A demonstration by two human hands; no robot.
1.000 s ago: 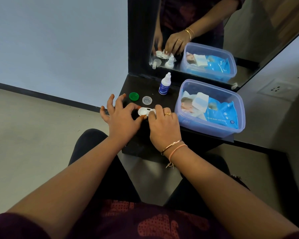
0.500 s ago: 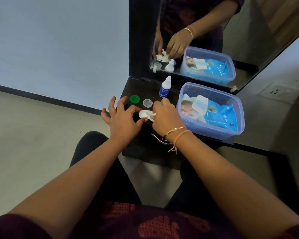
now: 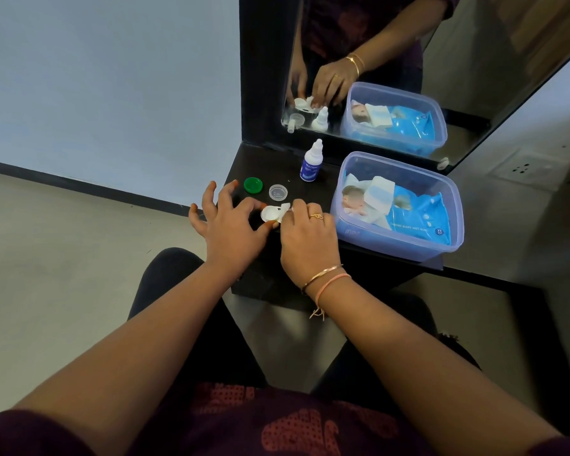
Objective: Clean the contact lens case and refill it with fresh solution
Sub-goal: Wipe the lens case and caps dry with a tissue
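The white contact lens case [image 3: 270, 213] lies on the black shelf [image 3: 270, 281]. Its left well is open and facing up. My left hand [image 3: 231, 225] pinches that well between thumb and forefinger, with the other fingers spread. My right hand [image 3: 306, 241] covers the case's right well and presses a small white tissue [image 3: 287, 207] onto it with its fingertips. A green cap [image 3: 253, 185] and a clear cap [image 3: 278, 192] lie loose just behind the case. The small solution bottle [image 3: 311, 162], white with a blue label, stands upright further back, with its cap on.
A clear blue plastic box [image 3: 375, 246] holding a pack of wet wipes and folded tissues stands right beside my right hand. A mirror [image 3: 392, 34] rises behind the shelf and reflects the hands. The shelf's front edge sits over my knees; the floor lies to the left.
My right hand has dropped back from its raised, curled pose over the case and now shows its ring, fingertips on the right well. My left hand keeps its pinch on the case.
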